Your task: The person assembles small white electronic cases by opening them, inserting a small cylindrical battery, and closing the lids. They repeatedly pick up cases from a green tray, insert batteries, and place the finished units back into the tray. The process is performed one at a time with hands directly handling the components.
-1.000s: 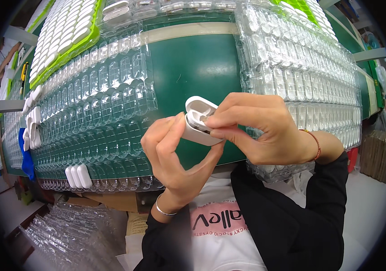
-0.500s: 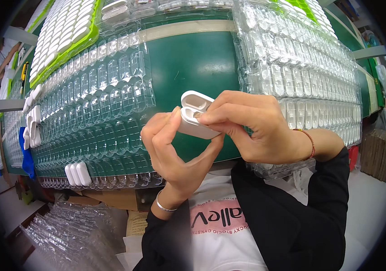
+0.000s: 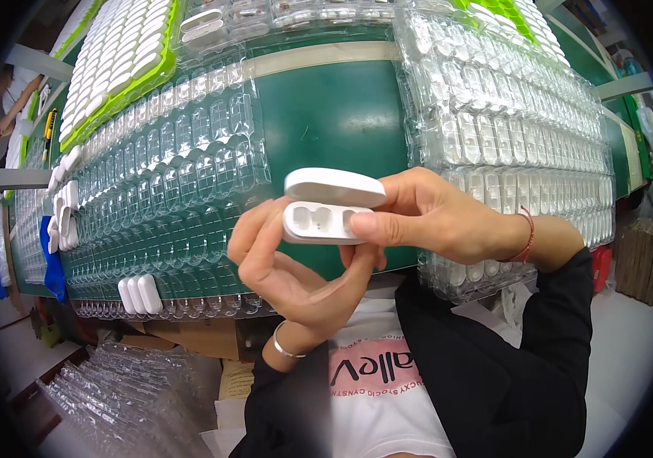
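A white earbud charging case (image 3: 326, 237) is held up over the green table, its lid (image 3: 332, 184) raised and its earbud wells facing me. My right hand (image 3: 449, 217) grips the right end, with the thumb on the front rim by the right well and the other fingers behind. My left hand (image 3: 288, 267) closes on the left end, fingertips against its side and thumb under the case. Part of the right well is hidden by my right thumb.
Clear plastic blister trays (image 3: 166, 175) lie at left, and stacked trays with white pieces (image 3: 506, 137) at right. A green tray of white cases (image 3: 116, 65) is at far left. Three white cases (image 3: 140, 295) stand at the near edge. The green tabletop (image 3: 326, 114) shows between the trays.
The case has turned so its opening faces me more squarely, and the lid has tipped forward. My right fingers have left the well area, and that hand now grips the right end.
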A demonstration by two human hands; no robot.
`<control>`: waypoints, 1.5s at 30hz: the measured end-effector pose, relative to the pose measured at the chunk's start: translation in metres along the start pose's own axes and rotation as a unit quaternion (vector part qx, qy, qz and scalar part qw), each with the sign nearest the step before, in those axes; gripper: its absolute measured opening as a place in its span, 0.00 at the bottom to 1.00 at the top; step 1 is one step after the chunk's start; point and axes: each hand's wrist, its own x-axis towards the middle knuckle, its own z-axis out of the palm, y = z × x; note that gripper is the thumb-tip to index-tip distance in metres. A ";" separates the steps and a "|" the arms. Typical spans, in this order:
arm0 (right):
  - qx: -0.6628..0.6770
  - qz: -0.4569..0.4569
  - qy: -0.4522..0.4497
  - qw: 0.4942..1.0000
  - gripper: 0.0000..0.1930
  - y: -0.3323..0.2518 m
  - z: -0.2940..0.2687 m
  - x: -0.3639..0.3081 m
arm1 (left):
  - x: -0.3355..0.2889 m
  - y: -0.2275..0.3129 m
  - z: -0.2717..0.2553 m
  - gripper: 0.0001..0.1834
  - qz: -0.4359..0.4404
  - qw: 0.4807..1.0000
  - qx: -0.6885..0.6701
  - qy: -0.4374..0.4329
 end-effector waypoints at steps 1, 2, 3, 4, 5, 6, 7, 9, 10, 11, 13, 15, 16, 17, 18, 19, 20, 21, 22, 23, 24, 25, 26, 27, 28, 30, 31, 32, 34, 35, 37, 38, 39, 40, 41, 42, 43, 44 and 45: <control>-0.028 -0.006 0.013 1.000 0.18 0.000 0.001 0.001 | -0.001 0.000 -0.004 0.45 -0.005 0.999 -0.042 -0.021; -0.053 -0.012 0.035 0.998 0.17 0.002 -0.001 -0.001 | -0.002 -0.002 -0.013 0.44 -0.032 0.994 -0.073 -0.068; -0.129 -0.065 0.048 0.988 0.17 0.006 -0.003 -0.001 | -0.004 -0.003 -0.025 0.43 -0.059 0.987 -0.100 -0.113; -0.203 -0.117 0.062 0.970 0.17 0.011 -0.004 -0.002 | -0.008 -0.003 -0.030 0.42 -0.107 0.976 -0.150 -0.116; -0.276 -0.169 0.067 0.944 0.17 0.013 -0.002 -0.001 | -0.008 -0.002 -0.038 0.34 -0.131 0.974 -0.128 -0.137; -0.331 -0.167 0.068 0.926 0.14 0.007 0.002 -0.003 | -0.005 -0.001 -0.043 0.30 -0.144 0.968 -0.095 -0.183; -0.368 -0.174 0.062 0.911 0.15 0.008 0.003 -0.002 | 0.000 0.000 -0.048 0.25 -0.157 0.959 -0.063 -0.229; -0.443 -0.192 0.051 0.874 0.18 0.011 0.002 0.000 | 0.009 0.003 -0.055 0.22 -0.203 0.940 -0.084 -0.260; -0.455 -0.259 0.049 0.850 0.18 0.016 0.002 0.004 | 0.013 0.000 -0.062 0.23 -0.201 0.932 -0.088 -0.289; -0.467 -0.282 0.049 0.836 0.19 0.018 0.004 0.006 | 0.015 -0.002 -0.066 0.24 -0.199 0.922 -0.095 -0.319; -0.490 -0.328 0.050 0.806 0.20 0.023 0.008 0.009 | 0.012 0.001 -0.069 0.24 -0.179 0.928 -0.071 -0.320; -0.495 -0.327 0.034 0.804 0.22 0.028 0.012 0.007 | 0.005 0.006 -0.072 0.23 -0.167 0.935 -0.056 -0.308; -0.501 -0.323 0.028 0.802 0.22 0.030 0.013 0.005 | 0.002 0.007 -0.073 0.23 -0.164 0.935 -0.061 -0.310; -0.507 -0.316 0.024 0.801 0.22 0.033 0.014 0.003 | -0.001 0.007 -0.072 0.24 -0.159 0.938 -0.064 -0.300; -0.475 -0.355 0.039 0.804 0.23 0.039 0.015 0.007 | -0.005 0.007 -0.070 0.24 -0.155 0.942 -0.067 -0.290; -0.478 -0.363 0.049 0.798 0.23 0.039 0.015 0.007 | -0.008 0.005 -0.068 0.25 -0.150 0.945 -0.071 -0.281; -0.479 -0.370 0.058 0.794 0.23 0.039 0.016 0.007 | -0.013 0.002 -0.065 0.27 -0.139 0.950 -0.071 -0.269; -0.480 -0.377 0.067 0.789 0.23 0.039 0.017 0.006 | -0.015 0.001 -0.061 0.27 -0.131 0.956 -0.081 -0.248; -0.487 -0.375 0.074 0.785 0.23 0.040 0.017 0.004 | -0.018 0.001 -0.057 0.27 -0.123 0.961 -0.092 -0.228; -0.494 -0.374 0.081 0.780 0.23 0.041 0.017 0.002 | -0.019 0.001 -0.055 0.27 -0.115 0.966 -0.101 -0.208; -0.501 -0.373 0.088 0.776 0.23 0.041 0.017 0.001 | -0.019 0.000 -0.052 0.25 -0.120 0.964 -0.105 -0.213; -0.492 -0.377 0.097 0.779 0.22 0.042 0.015 0.002 | -0.018 -0.002 -0.049 0.22 -0.125 0.962 -0.109 -0.218; -0.483 -0.380 0.107 0.782 0.20 0.045 0.014 0.004 | -0.017 -0.003 -0.047 0.20 -0.131 0.959 -0.114 -0.224; -0.473 -0.382 0.117 0.785 0.19 0.046 0.013 0.005 | -0.015 -0.004 -0.045 0.20 -0.158 0.950 -0.132 -0.235; -0.450 -0.375 0.122 0.801 0.17 0.047 0.012 0.006 | -0.012 -0.005 -0.044 0.19 -0.185 0.939 -0.151 -0.246; -0.403 -0.357 0.133 0.832 0.14 0.046 0.010 0.012 | -0.002 -0.011 -0.045 0.14 -0.234 0.913 -0.188 -0.277; -0.401 -0.261 0.109 0.871 0.08 0.036 0.007 0.007 | 0.006 -0.009 -0.045 0.10 -0.333 0.860 -0.248 -0.296; -0.396 -0.205 0.090 0.891 0.08 0.025 0.008 0.009 | 0.012 -0.006 -0.050 0.10 -0.388 0.835 -0.272 -0.281; -0.305 -0.111 0.070 0.943 0.13 0.012 0.002 0.011 | 0.024 -0.007 -0.050 0.11 -0.439 0.790 -0.333 -0.269; -0.182 -0.117 0.056 0.975 0.15 0.017 -0.003 0.014 | 0.030 -0.010 -0.052 0.13 -0.449 0.777 -0.352 -0.265; -0.147 -0.175 0.012 0.973 0.15 0.022 -0.008 0.018 | 0.038 -0.009 -0.053 0.14 -0.466 0.754 -0.388 -0.253; -0.132 -0.190 -0.003 0.973 0.15 0.024 -0.008 0.019 | 0.038 -0.010 -0.053 0.14 -0.468 0.749 -0.390 -0.261; -0.120 -0.180 0.001 0.976 0.15 0.024 -0.006 0.018 | 0.037 -0.010 -0.053 0.15 -0.470 0.744 -0.392 -0.268; -0.106 -0.152 0.000 0.983 0.14 0.022 -0.006 0.017 | 0.037 -0.010 -0.053 0.16 -0.472 0.740 -0.393 -0.275; -0.092 -0.125 0.000 0.988 0.14 0.020 -0.006 0.016 | 0.037 -0.010 -0.053 0.16 -0.480 0.729 -0.402 -0.276; -0.075 -0.080 -0.004 0.994 0.13 0.016 -0.008 0.015 | 0.037 -0.009 -0.053 0.18 -0.489 0.719 -0.410 -0.277; -0.058 -0.035 -0.009 0.998 0.13 0.012 -0.009 0.014 | 0.036 -0.009 -0.053 0.19 -0.497 0.708 -0.418 -0.278; -0.025 -0.027 -0.010 0.999 0.13 0.007 -0.007 0.014 | 0.034 -0.010 -0.055 0.23 -0.481 0.727 -0.401 -0.282; -0.025 -0.025 -0.008 0.999 0.13 0.008 -0.008 0.013 | 0.031 -0.012 -0.056 0.23 -0.467 0.745 -0.399 -0.262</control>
